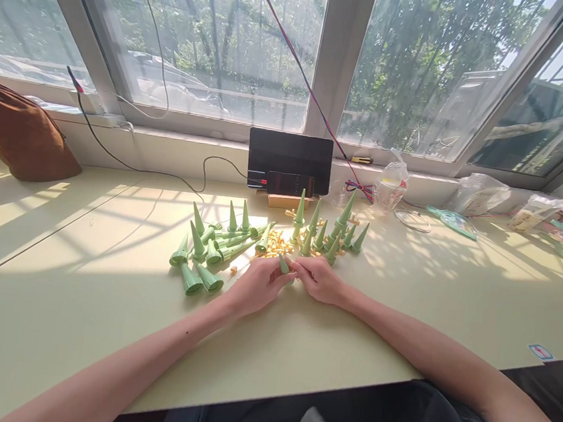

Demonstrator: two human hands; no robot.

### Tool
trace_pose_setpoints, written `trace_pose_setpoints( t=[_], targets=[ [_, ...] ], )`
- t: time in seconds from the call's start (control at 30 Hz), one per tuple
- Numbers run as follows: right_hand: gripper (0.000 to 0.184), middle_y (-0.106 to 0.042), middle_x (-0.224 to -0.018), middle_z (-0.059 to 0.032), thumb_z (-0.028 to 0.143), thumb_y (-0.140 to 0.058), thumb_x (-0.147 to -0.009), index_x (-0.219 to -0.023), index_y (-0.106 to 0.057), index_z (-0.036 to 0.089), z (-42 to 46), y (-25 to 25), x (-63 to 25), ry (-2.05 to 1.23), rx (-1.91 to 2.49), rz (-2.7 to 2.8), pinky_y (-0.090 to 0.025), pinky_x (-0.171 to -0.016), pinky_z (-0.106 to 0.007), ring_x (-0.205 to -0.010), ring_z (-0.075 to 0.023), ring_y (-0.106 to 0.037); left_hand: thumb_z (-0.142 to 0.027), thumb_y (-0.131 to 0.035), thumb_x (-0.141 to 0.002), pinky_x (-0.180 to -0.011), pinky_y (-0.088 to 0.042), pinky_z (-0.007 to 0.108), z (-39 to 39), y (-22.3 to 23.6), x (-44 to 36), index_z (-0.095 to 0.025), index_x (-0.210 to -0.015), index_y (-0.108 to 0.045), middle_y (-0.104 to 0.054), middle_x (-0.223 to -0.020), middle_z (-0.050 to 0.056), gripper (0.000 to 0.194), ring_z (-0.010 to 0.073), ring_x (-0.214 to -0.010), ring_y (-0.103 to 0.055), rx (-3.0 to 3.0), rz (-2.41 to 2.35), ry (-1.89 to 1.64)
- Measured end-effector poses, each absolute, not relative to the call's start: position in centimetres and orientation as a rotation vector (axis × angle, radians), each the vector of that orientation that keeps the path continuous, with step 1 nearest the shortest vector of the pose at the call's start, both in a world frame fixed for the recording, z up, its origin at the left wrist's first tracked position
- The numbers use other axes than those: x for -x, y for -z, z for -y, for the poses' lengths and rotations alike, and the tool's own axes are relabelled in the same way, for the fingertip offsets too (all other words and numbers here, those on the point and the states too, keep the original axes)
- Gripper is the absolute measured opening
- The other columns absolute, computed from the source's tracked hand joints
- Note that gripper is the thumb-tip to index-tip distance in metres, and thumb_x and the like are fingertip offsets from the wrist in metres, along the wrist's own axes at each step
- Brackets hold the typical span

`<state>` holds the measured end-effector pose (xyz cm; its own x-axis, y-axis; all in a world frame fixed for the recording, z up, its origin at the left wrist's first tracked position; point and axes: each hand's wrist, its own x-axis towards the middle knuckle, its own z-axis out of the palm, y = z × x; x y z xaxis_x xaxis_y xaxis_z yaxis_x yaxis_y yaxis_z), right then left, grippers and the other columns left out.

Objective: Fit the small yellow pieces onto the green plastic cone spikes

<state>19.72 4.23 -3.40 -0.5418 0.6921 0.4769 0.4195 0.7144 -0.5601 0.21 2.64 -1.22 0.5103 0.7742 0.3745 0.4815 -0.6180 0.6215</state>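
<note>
My left hand (256, 285) is closed round a green plastic cone (284, 264), whose tip sticks up between my fingers. My right hand (318, 279) meets it from the right, fingers pinched at the same cone. Just behind my hands lies a small heap of yellow pieces (276, 243). Left of it, several green cones (205, 251) lie tipped over or stand loosely. Behind my right hand, several more green cones (332, 233) stand upright in a cluster.
The pale green table (76, 297) runs along a window sill. A black tablet (289, 161) with a phone (289, 183) leans on a wooden stand behind the cones. A brown bag (18, 133) sits far left. Plastic bags (479, 193) and packets lie far right.
</note>
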Motion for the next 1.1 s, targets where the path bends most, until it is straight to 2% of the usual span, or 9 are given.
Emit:
trace_pose_setpoints(
  t=[0.43, 1.0, 1.1],
  targets=[
    [0.033, -0.033, -0.061, 0.0044, 0.027, -0.034, -0.099, -0.067, -0.038, 0.018, -4.08, 3.08, -19.72, -0.501, 0.841, 2.236, -0.026, -0.055, -0.023, -0.056, -0.0087, -0.029, -0.032, -0.051, -0.092, -0.057, -0.037, 0.024, -2.62, 1.07, -0.35, -0.016, -0.078, -0.057, -0.055, -0.064, -0.002, 0.022, 0.0114, -0.057, -0.045, -2.277, -1.029, -0.825],
    [0.035, -0.030, -0.059, 0.0051, 0.026, -0.035, -0.099, -0.065, -0.035, 0.018, -3.99, 3.07, -19.75, -0.491, 0.832, 2.225, -0.025, -0.054, -0.023, -0.054, -0.0084, -0.027, -0.032, -0.053, -0.092, -0.054, -0.035, 0.023, -2.80, 1.35, -0.37, -0.016, -0.074, -0.057, -0.050, -0.057, -0.004, 0.024, 0.0099, -0.052, -0.041, -2.313, -1.013, -0.862],
    [0.034, -0.032, -0.059, 0.0049, 0.026, -0.035, -0.099, -0.067, -0.036, 0.018, -3.96, 3.02, -19.73, -0.502, 0.826, 2.225, -0.025, -0.054, -0.023, -0.054, -0.0084, -0.028, -0.032, -0.053, -0.092, -0.055, -0.035, 0.023, -2.77, 1.23, -0.41, -0.017, -0.078, -0.058, -0.052, -0.059, -0.003, 0.022, 0.0101, -0.054, -0.042, -2.303, -0.993, -0.865]
  ],
)
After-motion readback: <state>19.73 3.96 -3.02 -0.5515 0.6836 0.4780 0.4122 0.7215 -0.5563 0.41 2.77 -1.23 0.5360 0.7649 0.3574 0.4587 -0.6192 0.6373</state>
